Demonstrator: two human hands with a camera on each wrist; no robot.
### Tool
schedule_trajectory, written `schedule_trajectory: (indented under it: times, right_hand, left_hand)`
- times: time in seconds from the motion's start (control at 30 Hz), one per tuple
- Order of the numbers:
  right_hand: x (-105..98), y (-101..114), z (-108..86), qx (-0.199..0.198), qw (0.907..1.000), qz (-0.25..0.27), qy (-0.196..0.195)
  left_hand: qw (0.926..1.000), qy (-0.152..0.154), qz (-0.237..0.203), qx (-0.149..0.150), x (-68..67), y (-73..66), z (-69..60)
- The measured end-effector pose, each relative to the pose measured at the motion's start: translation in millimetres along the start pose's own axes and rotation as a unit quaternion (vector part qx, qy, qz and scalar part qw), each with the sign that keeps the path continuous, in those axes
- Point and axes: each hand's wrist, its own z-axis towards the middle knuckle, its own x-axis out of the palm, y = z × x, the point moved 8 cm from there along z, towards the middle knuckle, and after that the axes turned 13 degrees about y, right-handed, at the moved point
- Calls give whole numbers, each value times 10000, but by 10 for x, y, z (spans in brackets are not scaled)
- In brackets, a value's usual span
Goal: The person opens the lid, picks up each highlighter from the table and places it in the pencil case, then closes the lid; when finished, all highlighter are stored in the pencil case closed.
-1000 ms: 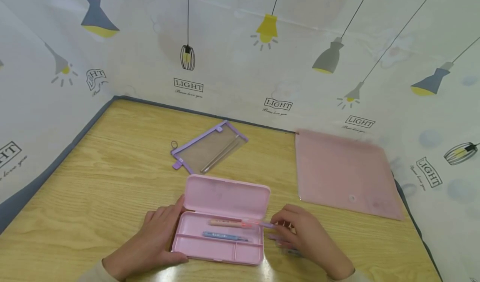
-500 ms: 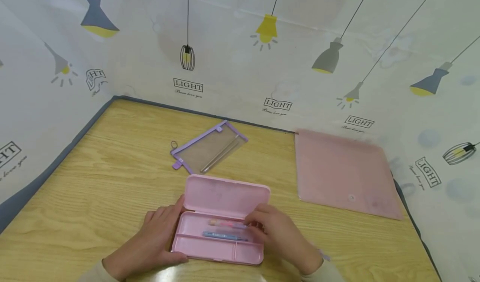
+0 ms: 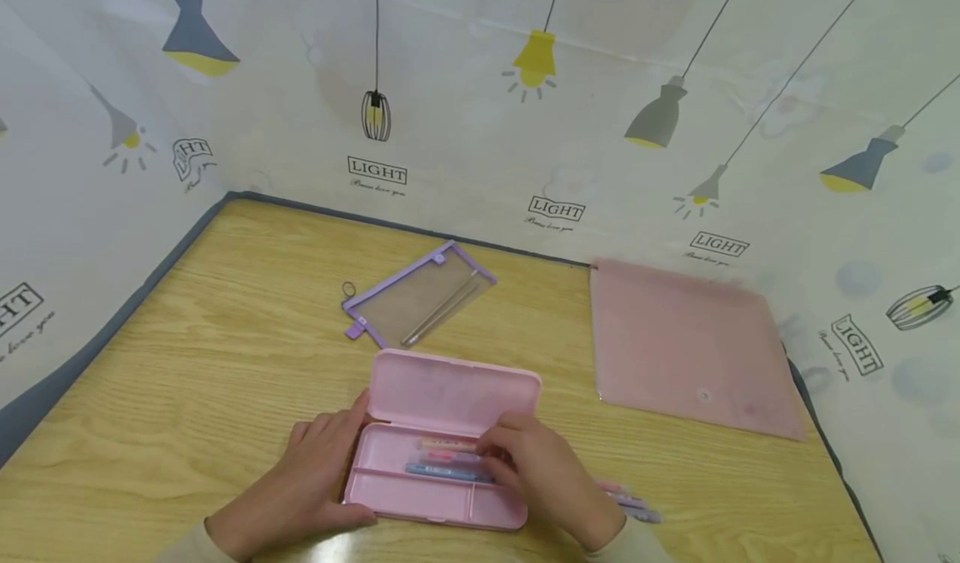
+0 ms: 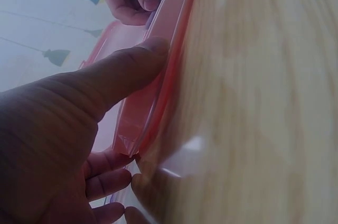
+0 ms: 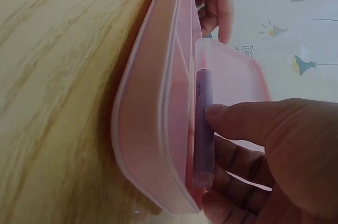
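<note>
A pink pencil case (image 3: 435, 496) lies with its lid (image 3: 453, 392) raised. My left hand (image 3: 300, 480) grips its left end, thumb at the front edge, as the left wrist view also shows (image 4: 68, 113). My right hand (image 3: 547, 475) is over the right part of the case, pinching a purple pen (image 5: 204, 129) between thumb and fingers. In the back compartment, a peach pen (image 3: 447, 444) lies behind the held pen and a blue pen (image 3: 442, 470) in front of it. The right hand hides the pens' right ends.
Several pens (image 3: 633, 505) lie on the wooden table (image 3: 225, 363) beside my right forearm. Behind the case is a clear pouch with purple edging (image 3: 397, 284), two thin sticks showing in it. A pink folder (image 3: 690, 346) lies at the right, by the lamp-patterned backdrop (image 3: 465, 113).
My right hand has moved left from beside the case to over its back compartment, carrying the purple pen in between the peach and blue pens. The left hand has stayed put.
</note>
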Motion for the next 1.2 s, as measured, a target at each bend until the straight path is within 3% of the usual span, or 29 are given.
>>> schedule_trajectory:
  times: [0.27, 0.6, 0.83, 1.07, 1.2]
  right_hand:
    - [-33, -33, -17, 181, 9997, 78, -151]
    - [-44, -128, -127, 259, 9988, 414, -34]
    - [-123, -315, -359, 573, 9937, 958, 36]
    - [-262, -561, -673, 747, 9927, 918, -234]
    - [-281, -715, -838, 875, 9909, 1007, -164]
  left_hand:
    - [9999, 123, -76, -49, 12, 8, 1]
    - [9999, 93, -86, 1, -4, -8, -6]
    - [10000, 41, -40, -30, -19, -23, 1]
    - [10000, 22, -86, -18, -21, -27, -5]
    - [10000, 13, -87, -28, -20, -24, -4]
